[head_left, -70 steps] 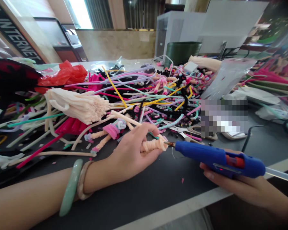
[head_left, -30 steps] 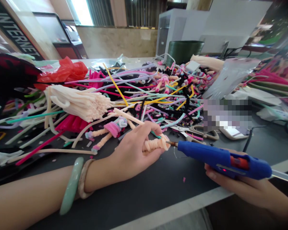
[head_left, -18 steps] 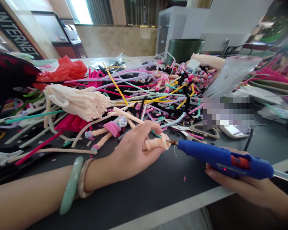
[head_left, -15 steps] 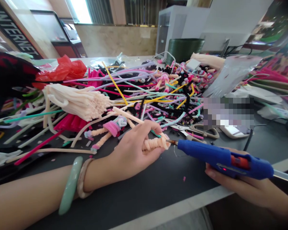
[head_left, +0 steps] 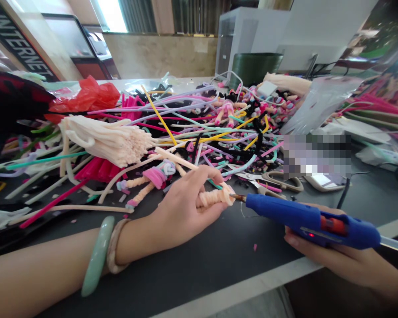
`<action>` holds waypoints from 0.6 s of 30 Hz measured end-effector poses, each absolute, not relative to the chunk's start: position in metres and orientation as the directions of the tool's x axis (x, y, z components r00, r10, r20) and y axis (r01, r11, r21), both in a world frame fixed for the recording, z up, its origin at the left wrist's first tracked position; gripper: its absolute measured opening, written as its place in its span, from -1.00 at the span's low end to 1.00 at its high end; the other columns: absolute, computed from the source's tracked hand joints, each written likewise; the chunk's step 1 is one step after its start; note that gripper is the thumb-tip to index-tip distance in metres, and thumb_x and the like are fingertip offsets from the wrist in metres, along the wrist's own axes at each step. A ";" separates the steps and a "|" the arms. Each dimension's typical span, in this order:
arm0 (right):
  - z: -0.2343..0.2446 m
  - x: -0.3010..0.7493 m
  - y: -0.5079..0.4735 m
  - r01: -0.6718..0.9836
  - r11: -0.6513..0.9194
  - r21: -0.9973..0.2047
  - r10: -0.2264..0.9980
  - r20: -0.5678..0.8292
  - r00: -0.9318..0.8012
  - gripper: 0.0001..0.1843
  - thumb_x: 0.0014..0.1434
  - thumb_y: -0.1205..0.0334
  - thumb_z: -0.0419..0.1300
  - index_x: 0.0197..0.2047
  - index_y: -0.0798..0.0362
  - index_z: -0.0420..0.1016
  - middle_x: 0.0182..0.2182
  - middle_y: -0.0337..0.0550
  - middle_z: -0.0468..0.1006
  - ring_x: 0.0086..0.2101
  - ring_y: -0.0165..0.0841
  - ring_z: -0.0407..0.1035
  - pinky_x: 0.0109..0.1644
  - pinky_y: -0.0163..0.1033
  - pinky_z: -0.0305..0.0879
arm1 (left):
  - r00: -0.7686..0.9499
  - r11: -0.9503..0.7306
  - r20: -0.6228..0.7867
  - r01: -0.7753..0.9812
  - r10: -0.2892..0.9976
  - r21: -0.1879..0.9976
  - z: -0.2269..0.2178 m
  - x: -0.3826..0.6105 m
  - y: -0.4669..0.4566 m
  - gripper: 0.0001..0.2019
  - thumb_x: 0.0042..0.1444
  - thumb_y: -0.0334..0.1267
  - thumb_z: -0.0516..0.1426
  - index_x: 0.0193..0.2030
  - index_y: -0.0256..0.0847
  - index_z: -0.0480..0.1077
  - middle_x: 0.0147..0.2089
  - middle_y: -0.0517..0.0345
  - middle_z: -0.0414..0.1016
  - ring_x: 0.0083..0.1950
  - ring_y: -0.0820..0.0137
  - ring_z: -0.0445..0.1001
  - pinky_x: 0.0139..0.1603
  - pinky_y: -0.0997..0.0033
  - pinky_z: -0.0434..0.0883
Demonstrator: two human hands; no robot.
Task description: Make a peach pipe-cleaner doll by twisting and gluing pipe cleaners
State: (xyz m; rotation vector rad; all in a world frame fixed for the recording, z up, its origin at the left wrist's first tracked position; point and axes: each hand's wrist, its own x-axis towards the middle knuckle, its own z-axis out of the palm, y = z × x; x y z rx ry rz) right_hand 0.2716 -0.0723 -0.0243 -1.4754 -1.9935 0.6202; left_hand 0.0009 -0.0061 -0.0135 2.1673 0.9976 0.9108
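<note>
Between the thumb and fingers of my left hand (head_left: 182,207) is a coiled peach pipe cleaner (head_left: 212,198), wound into a ribbed roll. A straight peach length (head_left: 175,158) sticks out behind the fingers. My right hand (head_left: 338,260) is wrapped round a blue glue gun (head_left: 285,214) with a small red light lit and a clear glue stick (head_left: 394,244) in its back end. The gun's metal nozzle meets the right end of the roll. Left of my left hand lies a partly made pipe-cleaner doll (head_left: 154,176) in pink, with peach limbs.
Behind my hands spreads a heap of coloured pipe cleaners (head_left: 199,110). A cream bundle (head_left: 109,139) lies at the left, near a red plastic bag (head_left: 89,95). Scissors (head_left: 281,181) and a blurred-out phone (head_left: 328,179) lie beyond the gun. A dark green container (head_left: 255,68) stands at the back.
Almost nothing differs. The glue gun has shifted very slightly to the right and down, its nozzle still at the roll's end; my left hand stays in place.
</note>
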 end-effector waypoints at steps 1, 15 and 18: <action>-0.024 0.272 -0.072 0.692 0.282 -0.664 0.959 0.170 -0.228 -0.82 0.01 -0.01 0.30 -0.41 -0.10 0.56 -0.54 -0.24 0.59 -0.51 -0.24 0.51 -0.35 -0.21 0.54 | 0.487 -0.553 0.339 0.407 0.805 0.727 -0.013 0.001 -0.006 -0.78 0.07 -0.35 0.18 -0.14 -0.12 0.27 -0.15 0.09 0.46 -0.03 0.24 0.47 -0.35 0.42 0.46; -0.026 0.268 -0.074 0.636 0.257 -0.727 0.966 0.177 -0.188 -0.84 0.01 0.02 0.31 -0.42 -0.10 0.58 -0.49 -0.27 0.63 -0.52 -0.27 0.52 -0.44 -0.26 0.53 | 0.480 -0.403 0.196 0.376 0.855 0.835 -0.018 -0.002 -0.005 -0.73 0.13 -0.22 0.18 -0.08 -0.11 0.20 -0.27 0.20 0.42 -0.52 0.56 0.31 -0.58 0.54 0.25; -0.029 0.270 -0.074 0.594 0.266 -0.759 0.964 0.195 -0.183 -0.87 0.02 0.13 0.31 -0.30 -0.12 0.60 -0.41 -0.30 0.67 -0.44 -0.28 0.56 -0.35 -0.29 0.56 | 0.471 -0.310 0.130 0.326 0.872 0.893 -0.018 -0.001 -0.004 -0.73 0.15 -0.17 0.17 -0.09 -0.09 0.17 -0.35 0.25 0.41 -0.53 0.55 0.33 -0.57 0.55 0.25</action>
